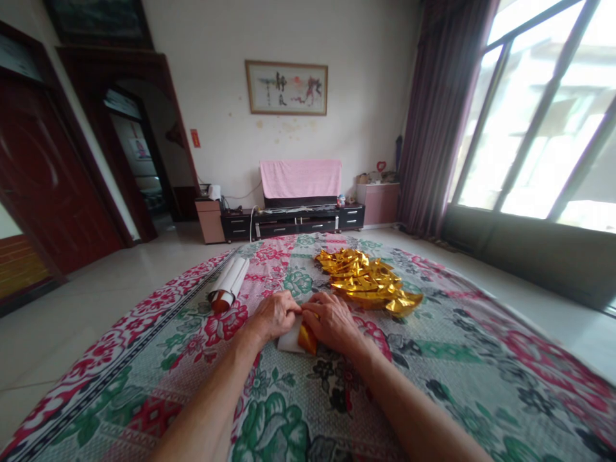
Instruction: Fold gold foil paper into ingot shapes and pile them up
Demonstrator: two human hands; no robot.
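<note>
Between my hands lies a sheet of gold foil paper (291, 341), its pale backing showing on the left and a folded gold part on the right. My left hand (278, 314) pinches the paper's far edge with thumb and fingertips. Close against it, my right hand (332, 321) has its fingers bent over the gold fold. The fingertips of both hands meet at the top of the sheet and hide that part. Beyond my right hand sits a heap of folded gold foil pieces (368, 279). A loosely rolled stack of white-backed paper (231, 279) rests to the left.
A floral cloth (192, 398) covers the rounded table. Past its far edge stands a low black cabinet (298, 224) with a pink cloth (301, 179) above it. Windows (539, 128) and a purple curtain (433, 128) are on the right, a red door (48, 167) on the left.
</note>
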